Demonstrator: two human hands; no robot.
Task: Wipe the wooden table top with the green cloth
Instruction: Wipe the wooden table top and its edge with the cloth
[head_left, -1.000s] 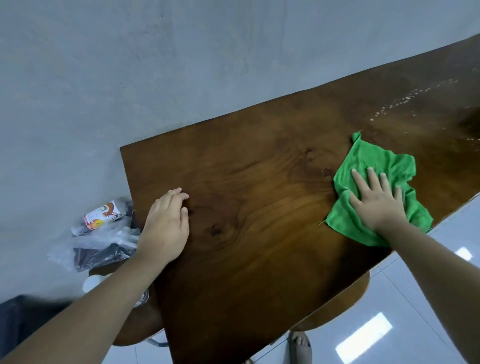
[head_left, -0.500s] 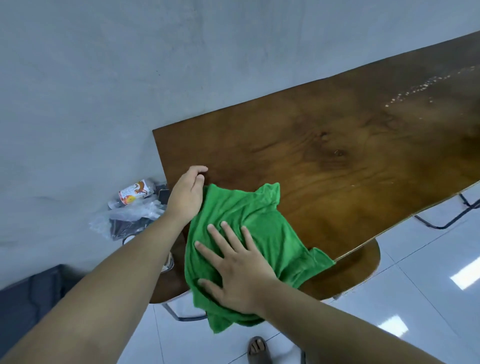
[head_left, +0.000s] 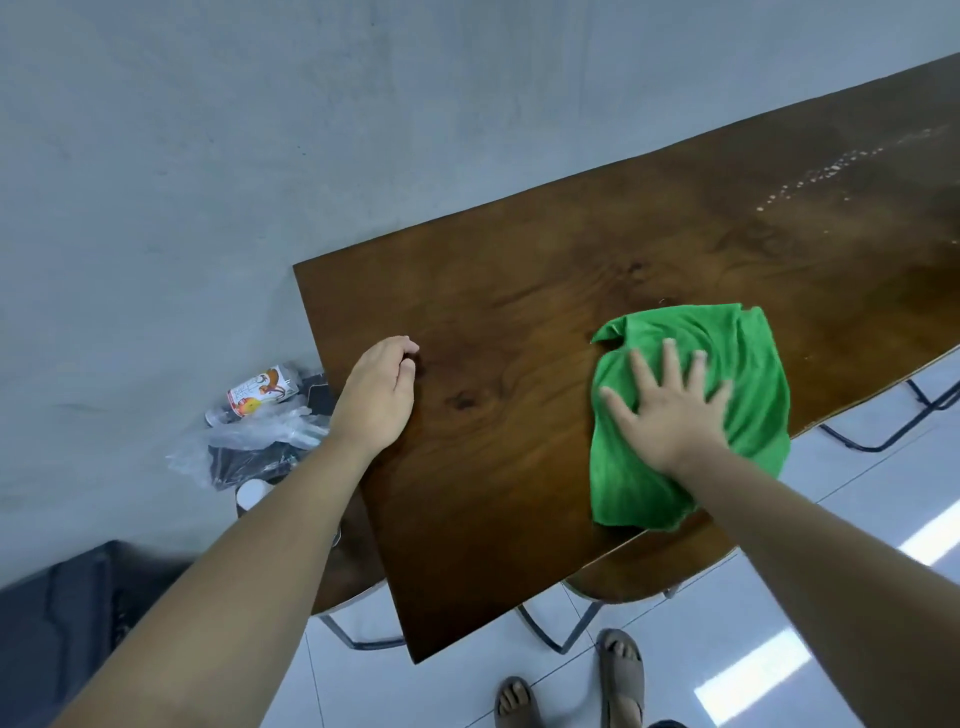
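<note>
The dark wooden table top (head_left: 519, 322) runs from the lower middle up to the right edge of the view. A crumpled green cloth (head_left: 737, 364) lies on it close to the near edge. My right hand (head_left: 670, 410) presses flat on the cloth with fingers spread. My left hand (head_left: 376, 397) rests palm down on the table's left end, fingers curled slightly, holding nothing. A trail of pale specks (head_left: 831, 169) marks the wood further to the right.
A grey wall (head_left: 260, 130) stands behind the table. Left of the table sit a clear plastic bag (head_left: 249, 447) and a labelled bottle (head_left: 260, 392) on a stool. Rounded stool seats (head_left: 639, 571) tuck under the near edge. My sandalled feet (head_left: 621, 670) stand on white tiles.
My right hand swept the cloth from the right to the table's left end, then back to the right. My left hand stayed braced at the left end.
</note>
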